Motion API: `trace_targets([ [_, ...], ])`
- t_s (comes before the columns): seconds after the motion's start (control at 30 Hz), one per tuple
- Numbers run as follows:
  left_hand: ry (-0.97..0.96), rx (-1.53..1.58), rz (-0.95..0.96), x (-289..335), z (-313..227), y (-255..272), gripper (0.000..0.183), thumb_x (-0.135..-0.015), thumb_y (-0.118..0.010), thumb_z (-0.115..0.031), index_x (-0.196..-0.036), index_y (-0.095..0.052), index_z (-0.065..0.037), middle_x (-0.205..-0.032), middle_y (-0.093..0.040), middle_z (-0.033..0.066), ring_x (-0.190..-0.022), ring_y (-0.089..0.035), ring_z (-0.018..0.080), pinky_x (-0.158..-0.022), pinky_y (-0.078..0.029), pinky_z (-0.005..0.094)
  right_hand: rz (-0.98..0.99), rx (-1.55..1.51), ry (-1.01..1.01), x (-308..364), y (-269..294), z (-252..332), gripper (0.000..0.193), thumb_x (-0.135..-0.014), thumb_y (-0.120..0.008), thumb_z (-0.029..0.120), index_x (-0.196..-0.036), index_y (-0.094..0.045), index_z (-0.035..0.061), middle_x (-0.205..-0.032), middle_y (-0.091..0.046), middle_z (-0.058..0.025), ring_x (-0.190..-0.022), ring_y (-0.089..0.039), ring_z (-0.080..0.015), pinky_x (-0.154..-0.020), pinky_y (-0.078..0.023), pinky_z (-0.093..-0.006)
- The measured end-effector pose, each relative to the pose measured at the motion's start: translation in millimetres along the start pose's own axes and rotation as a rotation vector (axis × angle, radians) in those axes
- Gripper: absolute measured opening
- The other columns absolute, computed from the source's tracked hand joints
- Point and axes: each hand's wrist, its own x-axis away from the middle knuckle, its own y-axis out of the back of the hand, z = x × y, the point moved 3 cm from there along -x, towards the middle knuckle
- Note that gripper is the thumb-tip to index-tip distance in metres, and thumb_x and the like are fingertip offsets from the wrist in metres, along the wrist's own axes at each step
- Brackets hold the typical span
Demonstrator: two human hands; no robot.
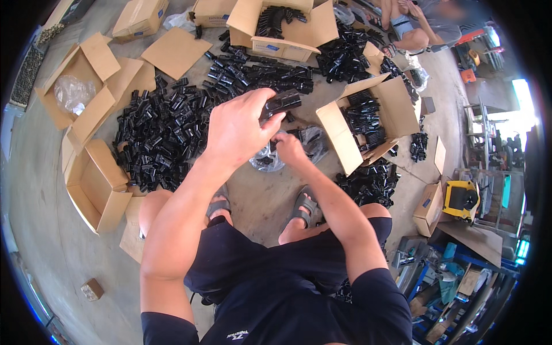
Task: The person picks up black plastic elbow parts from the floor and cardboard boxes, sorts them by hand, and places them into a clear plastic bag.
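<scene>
My left hand (237, 127) is raised in front of me, its thumb and fingers closed round a black tubular part (285, 102). Lower and a little to the right, my right hand (290, 149) has its fingers curled together at a clear plastic bag (267, 161) lying on the floor. What those fingers hold, if anything, is too small to make out. Dark pieces show inside the bag. A big heap of similar black parts (164, 129) spreads over the floor left of my hands, and more black parts (368, 183) lie to the right.
Open cardboard boxes with rows of black parts stand at the far side (287, 47) and right (397, 106). Emptier-looking open boxes (92, 184) (86, 109) stand left. Another person (422, 29) sits far right. A yellow-framed item (461, 201) and a cluttered rack (460, 276) are at right.
</scene>
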Motion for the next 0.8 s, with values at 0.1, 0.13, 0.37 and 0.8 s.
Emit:
trace_targets([
  [0.1, -0.068, -0.092, -0.019, 6.3, 4.0, 3.1, 0.038, -0.078, -0.081, -0.021, -0.110, -0.067, -0.005, -0.095, -0.073, 0.0129, -0.082, -0.072, 0.0303, -0.069, -0.058, 0.0374, 0.080, -0.635, -0.224, 3.2, 106.4, 59.7, 0.024, -0.092, -0.065, 0.012, -0.114, -0.071, 0.0059, -0.081, -0.067, -0.0078, -0.076, -0.066, -0.0147, -0.068, -0.054, -0.0302],
  [0.13, -0.080, -0.087, -0.017, 6.5, 1.7, 0.0, 0.038, -0.078, -0.081, -0.021, -0.110, -0.067, -0.005, -0.095, -0.073, 0.0129, -0.082, -0.072, 0.0303, -0.069, -0.058, 0.0374, 0.007, -0.746, -0.179, 7.8, 133.8, 66.2, 0.022, -0.093, -0.067, 0.012, -0.114, -0.071, 0.0047, -0.078, -0.066, -0.0050, -0.073, -0.063, -0.0095, -0.065, -0.052, -0.0265],
  [0.37, -0.218, -0.179, 0.004, 10.1, -19.2, -15.5, 0.040, -0.073, -0.082, -0.015, -0.107, -0.066, -0.005, -0.098, -0.073, 0.0104, -0.086, -0.072, 0.0283, -0.073, -0.058, 0.0361, -0.370, -0.830, 0.114, 69.8, 250.7, 131.7, 0.017, -0.092, -0.067, -0.004, -0.107, -0.074, 0.0014, -0.098, -0.066, -0.0015, -0.074, -0.061, -0.0065, -0.065, -0.050, -0.0217],
  [0.8, -0.260, -0.261, 0.039, 14.3, -35.3, -39.8, 0.041, -0.070, -0.083, -0.014, -0.106, -0.065, -0.004, -0.100, -0.073, 0.0092, -0.088, -0.072, 0.0269, -0.075, -0.057, 0.0354, -0.551, -0.372, 0.516, 90.1, 251.9, 143.8, 0.014, -0.086, -0.070, -0.003, -0.099, -0.073, 0.0020, -0.098, -0.069, -0.0114, -0.080, -0.070, -0.0238, -0.068, -0.056, -0.0308],
])
